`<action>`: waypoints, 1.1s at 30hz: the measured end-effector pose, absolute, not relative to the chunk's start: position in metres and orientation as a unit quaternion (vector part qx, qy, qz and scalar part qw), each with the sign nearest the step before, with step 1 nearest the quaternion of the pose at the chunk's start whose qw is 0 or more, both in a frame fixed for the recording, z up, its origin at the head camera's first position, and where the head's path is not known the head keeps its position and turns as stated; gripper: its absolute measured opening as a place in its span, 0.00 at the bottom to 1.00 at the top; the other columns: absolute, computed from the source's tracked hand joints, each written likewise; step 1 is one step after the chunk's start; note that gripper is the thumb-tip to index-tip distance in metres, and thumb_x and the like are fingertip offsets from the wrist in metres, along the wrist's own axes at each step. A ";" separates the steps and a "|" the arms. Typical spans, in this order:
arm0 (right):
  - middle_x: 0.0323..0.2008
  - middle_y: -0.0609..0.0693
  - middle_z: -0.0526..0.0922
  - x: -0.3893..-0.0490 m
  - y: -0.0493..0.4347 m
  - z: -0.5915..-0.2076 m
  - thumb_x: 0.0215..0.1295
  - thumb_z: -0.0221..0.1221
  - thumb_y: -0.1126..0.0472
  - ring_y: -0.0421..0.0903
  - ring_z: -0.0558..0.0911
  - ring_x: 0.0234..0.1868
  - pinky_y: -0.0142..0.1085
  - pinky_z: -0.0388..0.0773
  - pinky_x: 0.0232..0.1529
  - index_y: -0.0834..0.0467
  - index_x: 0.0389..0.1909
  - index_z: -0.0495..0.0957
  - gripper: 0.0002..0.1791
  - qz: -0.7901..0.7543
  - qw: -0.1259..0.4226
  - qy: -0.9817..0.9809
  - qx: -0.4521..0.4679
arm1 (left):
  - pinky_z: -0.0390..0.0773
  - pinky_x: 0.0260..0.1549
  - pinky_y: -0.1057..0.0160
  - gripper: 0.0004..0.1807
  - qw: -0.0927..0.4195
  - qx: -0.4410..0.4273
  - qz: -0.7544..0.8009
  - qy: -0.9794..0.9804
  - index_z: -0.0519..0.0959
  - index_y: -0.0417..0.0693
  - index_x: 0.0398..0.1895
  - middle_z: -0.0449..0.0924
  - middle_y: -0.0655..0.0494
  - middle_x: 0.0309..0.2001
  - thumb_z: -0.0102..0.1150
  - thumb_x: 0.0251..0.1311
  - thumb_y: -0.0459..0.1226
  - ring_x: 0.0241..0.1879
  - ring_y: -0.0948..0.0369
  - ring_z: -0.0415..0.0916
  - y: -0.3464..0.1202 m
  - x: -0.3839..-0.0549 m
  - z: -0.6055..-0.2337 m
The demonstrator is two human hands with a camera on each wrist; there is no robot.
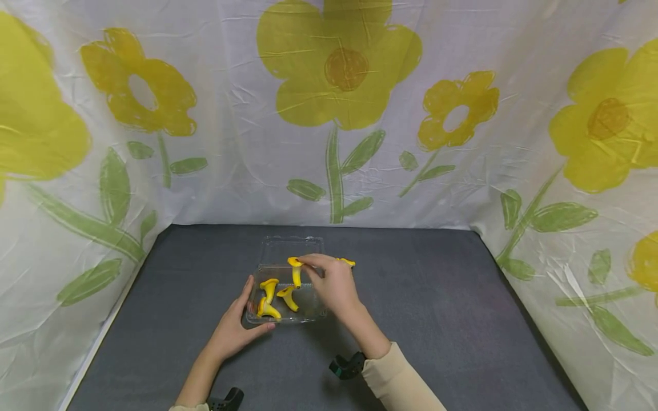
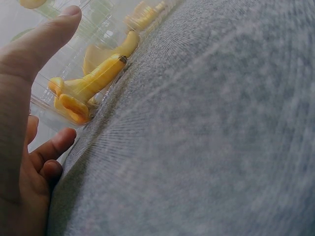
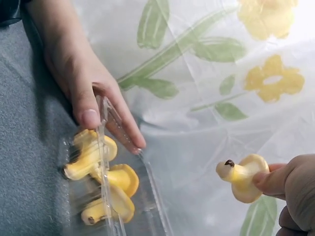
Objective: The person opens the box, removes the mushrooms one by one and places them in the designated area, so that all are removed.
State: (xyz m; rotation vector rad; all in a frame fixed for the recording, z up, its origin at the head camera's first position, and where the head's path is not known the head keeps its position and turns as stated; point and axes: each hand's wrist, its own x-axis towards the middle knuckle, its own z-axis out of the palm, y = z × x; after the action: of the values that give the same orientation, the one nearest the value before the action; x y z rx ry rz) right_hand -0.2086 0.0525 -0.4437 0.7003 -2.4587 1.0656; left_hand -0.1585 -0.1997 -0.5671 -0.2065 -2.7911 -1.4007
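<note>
A clear plastic box sits on the dark table with its hinged lid laid back behind it. Three yellow chanterelle mushrooms lie inside, among them one at the front left and one nearer the middle. My left hand holds the box at its front left corner, thumb along the front wall, fingers on the left side. Above the box, my right hand pinches another chanterelle by its cap edge between thumb and fingers; its stem points down in the head view.
Another yellow chanterelle lies on the table just beyond the right hand, partly hidden by it. White cloth walls printed with yellow flowers enclose the table at the back and both sides.
</note>
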 end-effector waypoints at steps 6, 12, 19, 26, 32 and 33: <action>0.46 0.51 0.92 -0.211 0.058 -0.442 0.67 0.72 0.66 0.34 0.66 0.15 0.27 0.64 0.20 0.55 0.48 0.92 0.11 0.377 0.208 -0.868 0.247 | 0.67 0.47 0.45 0.69 0.000 -0.059 -0.445 -0.893 0.41 0.53 0.89 0.68 0.56 0.40 0.80 0.55 0.55 0.48 0.52 0.68 -0.200 -0.159 -0.568; 0.44 0.51 0.93 -0.213 0.063 -0.444 0.65 0.73 0.68 0.40 0.82 0.23 0.27 0.73 0.24 0.56 0.47 0.93 0.10 0.385 0.225 -0.861 0.245 | 0.67 0.47 0.45 0.69 -0.002 -0.056 -0.443 -0.895 0.41 0.54 0.89 0.68 0.56 0.40 0.81 0.55 0.55 0.49 0.52 0.68 -0.200 -0.158 -0.568; 0.45 0.52 0.92 -0.214 0.068 -0.443 0.66 0.72 0.69 0.35 0.75 0.19 0.27 0.69 0.21 0.57 0.47 0.93 0.11 0.391 0.224 -0.859 0.241 | 0.66 0.46 0.46 0.70 0.000 -0.059 -0.447 -0.893 0.40 0.53 0.89 0.67 0.56 0.37 0.81 0.54 0.55 0.43 0.56 0.67 -0.199 -0.159 -0.569; 0.44 0.52 0.92 -0.216 0.072 -0.441 0.66 0.72 0.69 0.31 0.62 0.14 0.28 0.63 0.18 0.57 0.47 0.93 0.10 0.388 0.230 -0.861 0.237 | 0.67 0.47 0.46 0.70 0.001 -0.060 -0.444 -0.894 0.40 0.55 0.89 0.68 0.56 0.38 0.80 0.55 0.56 0.45 0.55 0.67 -0.200 -0.160 -0.570; 0.44 0.52 0.92 -0.218 0.077 -0.442 0.65 0.72 0.68 0.35 0.61 0.13 0.28 0.62 0.17 0.57 0.46 0.93 0.10 0.397 0.232 -0.857 0.231 | 0.67 0.47 0.46 0.70 0.002 -0.063 -0.445 -0.893 0.40 0.54 0.89 0.68 0.57 0.38 0.80 0.55 0.56 0.46 0.55 0.67 -0.201 -0.160 -0.571; 0.44 0.52 0.92 -0.219 0.077 -0.442 0.65 0.72 0.68 0.36 0.62 0.13 0.28 0.62 0.17 0.57 0.46 0.93 0.10 0.398 0.234 -0.856 0.231 | 0.67 0.48 0.46 0.70 0.003 -0.063 -0.445 -0.893 0.40 0.54 0.89 0.68 0.57 0.38 0.81 0.55 0.55 0.46 0.55 0.68 -0.201 -0.160 -0.571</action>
State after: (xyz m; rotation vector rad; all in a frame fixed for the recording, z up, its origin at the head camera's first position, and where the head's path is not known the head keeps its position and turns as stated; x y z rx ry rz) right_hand -0.2185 0.0774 -0.4423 0.6341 -2.3511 1.0921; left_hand -0.1602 -0.2007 -0.5714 -0.1963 -2.8001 -1.3957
